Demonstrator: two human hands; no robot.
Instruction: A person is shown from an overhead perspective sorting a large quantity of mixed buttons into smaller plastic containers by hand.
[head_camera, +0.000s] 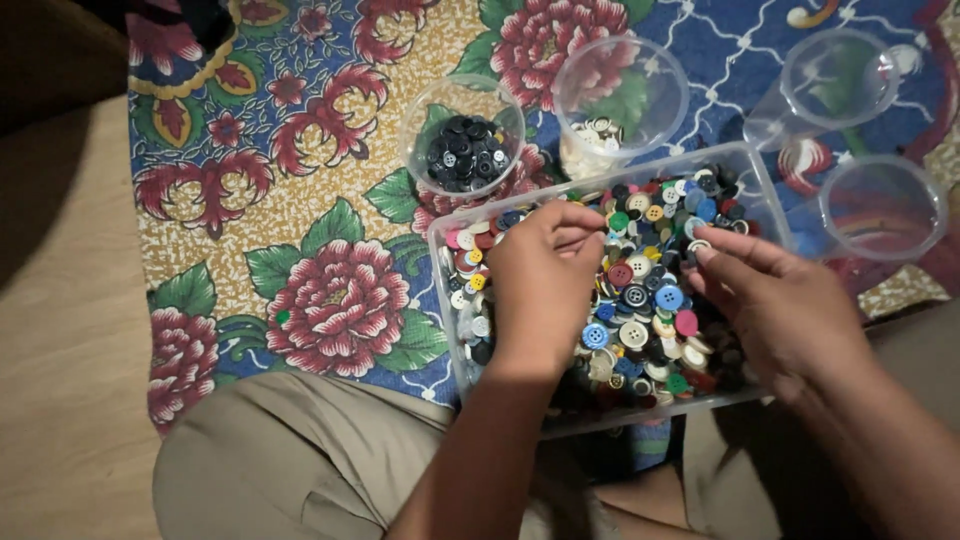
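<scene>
Buttons (640, 300): small, hard, slick, light.
Pinch one by its rim; your left hand (545, 275) curls fingertips into them, right hand (780, 300) rests half-open, holding nothing visible.

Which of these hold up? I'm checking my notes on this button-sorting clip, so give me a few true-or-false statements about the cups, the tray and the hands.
1. Both hands are over the clear tray of mixed buttons. True: the left hand and right hand both rest on the pile.
2. The cup of dark buttons sits inside the tray. False: it stands on the floral cloth, just beyond the tray's far left corner.
3. All four cups are empty. False: one holds dark buttons and the pale-button cup holds light ones; the other two look empty.
4. The tray lies on a floral cloth. True.
5. The right hand holds a cup. False: its fingers touch the buttons only.
</scene>
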